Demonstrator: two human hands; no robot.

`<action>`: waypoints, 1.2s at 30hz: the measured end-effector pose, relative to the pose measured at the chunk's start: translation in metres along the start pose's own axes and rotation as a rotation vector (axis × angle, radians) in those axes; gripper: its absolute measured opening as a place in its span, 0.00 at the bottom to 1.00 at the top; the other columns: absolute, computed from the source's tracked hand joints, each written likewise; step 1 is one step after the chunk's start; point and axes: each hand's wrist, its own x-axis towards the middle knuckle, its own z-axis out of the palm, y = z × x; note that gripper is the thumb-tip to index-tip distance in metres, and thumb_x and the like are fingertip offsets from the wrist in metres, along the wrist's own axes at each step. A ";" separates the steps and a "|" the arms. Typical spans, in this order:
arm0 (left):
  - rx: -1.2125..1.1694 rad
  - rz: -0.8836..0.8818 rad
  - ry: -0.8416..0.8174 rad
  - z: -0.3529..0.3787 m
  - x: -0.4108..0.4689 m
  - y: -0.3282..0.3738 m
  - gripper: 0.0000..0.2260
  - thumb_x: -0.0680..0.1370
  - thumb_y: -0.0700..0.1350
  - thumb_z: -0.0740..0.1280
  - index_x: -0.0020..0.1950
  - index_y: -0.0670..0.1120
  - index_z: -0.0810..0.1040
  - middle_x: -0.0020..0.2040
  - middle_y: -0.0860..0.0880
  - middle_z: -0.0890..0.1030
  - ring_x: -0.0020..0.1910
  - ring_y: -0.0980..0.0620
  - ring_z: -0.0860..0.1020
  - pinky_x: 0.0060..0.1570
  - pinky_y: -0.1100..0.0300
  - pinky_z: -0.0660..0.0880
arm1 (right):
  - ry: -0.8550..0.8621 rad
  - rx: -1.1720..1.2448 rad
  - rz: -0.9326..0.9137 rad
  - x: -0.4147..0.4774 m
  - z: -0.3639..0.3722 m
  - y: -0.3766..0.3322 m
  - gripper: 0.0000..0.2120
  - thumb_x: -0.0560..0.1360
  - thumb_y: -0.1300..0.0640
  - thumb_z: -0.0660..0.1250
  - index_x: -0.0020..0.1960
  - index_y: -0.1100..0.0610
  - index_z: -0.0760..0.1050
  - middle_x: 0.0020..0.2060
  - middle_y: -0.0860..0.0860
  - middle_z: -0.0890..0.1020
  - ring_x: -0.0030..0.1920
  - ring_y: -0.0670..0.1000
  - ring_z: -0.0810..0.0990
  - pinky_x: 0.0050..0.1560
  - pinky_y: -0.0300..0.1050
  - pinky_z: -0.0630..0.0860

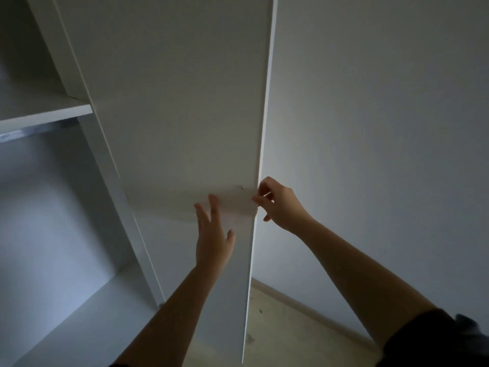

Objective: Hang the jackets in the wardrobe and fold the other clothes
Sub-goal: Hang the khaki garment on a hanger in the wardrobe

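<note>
- Far left, the open wardrobe [53, 207] shows a white shelf [45, 112] with a metal hanging rail [31, 132] just beneath it. No jacket or other garment appears anywhere in the frame.
- At centre, the wardrobe door [172, 102] stands swung out from the compartment. Its long axis runs top to bottom and its thin free edge faces the person, passing between the two hands.
- The left hand [213, 234] lies against the near face of the wardrobe door, fingers straight and spread, thumb out to the right, gripping nothing.
- A small metal screw [242, 187] shows on that face just inside the free edge, above the left hand and close beside the right.
- The right hand [280, 205] pinches the free edge at screw height with curled fingers. Whatever they meet on the far face is hidden.
- The coming move likely turns on this edge. The right hand has the only real hold and sits directly on it, while the panel seems to pivot at the partition to the left, so any swing would start from the right hand, the left palm steadying. Opening or closing cannot be told.
- To the right stands a plain wall [370, 128], with pale floor [277, 327] below and a dark sleeve [436, 337] at the frame's corner.
</note>
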 end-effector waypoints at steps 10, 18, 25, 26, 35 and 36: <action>-0.234 -0.002 -0.076 0.015 -0.068 0.031 0.36 0.77 0.45 0.68 0.78 0.46 0.51 0.79 0.46 0.50 0.77 0.50 0.53 0.68 0.61 0.57 | 0.189 0.202 0.245 -0.107 -0.003 0.080 0.03 0.77 0.55 0.66 0.51 0.50 0.76 0.45 0.43 0.81 0.46 0.45 0.81 0.43 0.42 0.82; -0.335 -0.004 -0.367 0.119 -0.199 0.153 0.17 0.74 0.37 0.69 0.63 0.42 0.74 0.62 0.46 0.74 0.64 0.48 0.71 0.63 0.60 0.64 | 0.459 0.243 0.600 -0.314 -0.116 0.170 0.08 0.78 0.60 0.64 0.44 0.48 0.76 0.42 0.51 0.83 0.45 0.55 0.82 0.44 0.54 0.79; -0.418 0.237 -0.634 0.219 -0.335 0.314 0.12 0.72 0.34 0.70 0.55 0.38 0.77 0.56 0.42 0.78 0.60 0.45 0.74 0.60 0.64 0.63 | 0.737 0.173 0.798 -0.500 -0.239 0.216 0.10 0.77 0.60 0.64 0.40 0.47 0.77 0.37 0.51 0.82 0.42 0.54 0.81 0.43 0.54 0.78; -0.425 0.252 -0.665 0.227 -0.348 0.326 0.11 0.72 0.34 0.70 0.54 0.39 0.78 0.55 0.43 0.78 0.60 0.45 0.74 0.60 0.65 0.63 | 0.760 0.166 0.821 -0.515 -0.248 0.218 0.10 0.77 0.60 0.64 0.40 0.48 0.77 0.38 0.52 0.82 0.43 0.56 0.81 0.43 0.55 0.78; -0.494 0.475 -1.054 0.342 -0.483 0.480 0.09 0.73 0.35 0.69 0.47 0.49 0.77 0.54 0.50 0.76 0.57 0.50 0.75 0.57 0.61 0.68 | 1.165 0.166 1.054 -0.691 -0.356 0.265 0.11 0.79 0.58 0.62 0.43 0.45 0.77 0.41 0.48 0.83 0.43 0.51 0.82 0.42 0.52 0.80; -0.500 0.490 -1.090 0.357 -0.495 0.495 0.09 0.73 0.35 0.69 0.46 0.49 0.77 0.53 0.51 0.76 0.57 0.50 0.75 0.57 0.59 0.69 | 1.191 0.164 1.076 -0.705 -0.365 0.273 0.11 0.79 0.58 0.62 0.44 0.45 0.77 0.42 0.48 0.83 0.43 0.50 0.82 0.42 0.50 0.80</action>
